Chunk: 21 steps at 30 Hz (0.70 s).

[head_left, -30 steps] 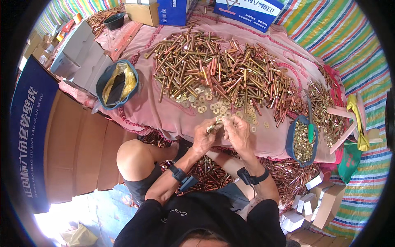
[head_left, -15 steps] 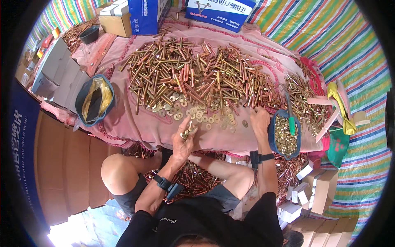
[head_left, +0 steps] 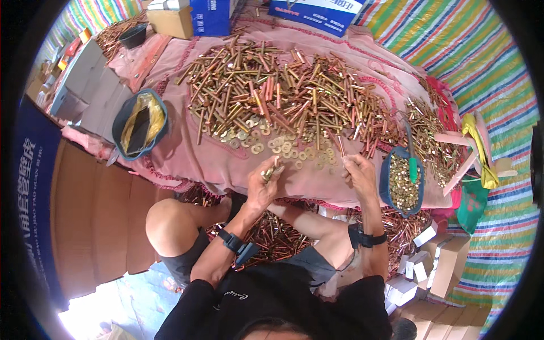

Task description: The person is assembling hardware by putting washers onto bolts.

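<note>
A: Bolts [head_left: 283, 102], long brassy rods with some copper-red ones, heaped on the pink cloth [head_left: 226, 164] just beyond both your hands. What's in each hand?

B: Your left hand [head_left: 262, 184] is clenched round a small bunch of brass pieces [head_left: 271, 171], ends poking up past the fingers. Your right hand [head_left: 358, 173] pinches one thin bolt [head_left: 340, 144], which slants up toward the heap.

A: Between hands and heap?

B: Flat round washers [head_left: 283, 146], shiny, scattered loose just ahead of your fingertips.

A: Right side?

B: Dark soft-walled bag [head_left: 401, 181] of small brass nuts just beside your right hand, a green-handled tool stuck in it. Another bag [head_left: 139, 122], yellow-lined, sits well off to your left.

A: Room to move?

B: Bare cloth under and between your hands. The cloth's frilled edge hangs just below your wrists; more bolts lie under it by your knees.
</note>
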### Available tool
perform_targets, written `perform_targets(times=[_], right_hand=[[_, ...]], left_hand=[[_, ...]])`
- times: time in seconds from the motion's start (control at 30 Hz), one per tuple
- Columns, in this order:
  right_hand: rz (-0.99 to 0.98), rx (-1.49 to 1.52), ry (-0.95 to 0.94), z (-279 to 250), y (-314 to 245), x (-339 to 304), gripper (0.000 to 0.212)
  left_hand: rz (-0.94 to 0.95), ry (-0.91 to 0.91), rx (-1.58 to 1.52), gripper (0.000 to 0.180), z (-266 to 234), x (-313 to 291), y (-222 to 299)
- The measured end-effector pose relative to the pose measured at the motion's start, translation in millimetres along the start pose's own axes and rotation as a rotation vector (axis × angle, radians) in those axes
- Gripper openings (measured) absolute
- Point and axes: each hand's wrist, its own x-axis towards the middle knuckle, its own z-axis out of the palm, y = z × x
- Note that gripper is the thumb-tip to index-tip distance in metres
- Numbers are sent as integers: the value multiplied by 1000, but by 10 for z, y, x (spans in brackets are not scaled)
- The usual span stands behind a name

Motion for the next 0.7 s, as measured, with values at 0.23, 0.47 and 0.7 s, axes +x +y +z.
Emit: perform_targets(times=[0.23,0.47,0.7], right_hand=[[-251,-43,-195,260,-213,-173,26],[-384,-3,-291,549,-539,-171,19],[-395,17,-326,730,-791,-97,18]], left_hand=[[25,-11,-31,28,35,-19,-43],[61,60,-67,30,14,-53,-81],[89,7,4,26,25,-10,-25]])
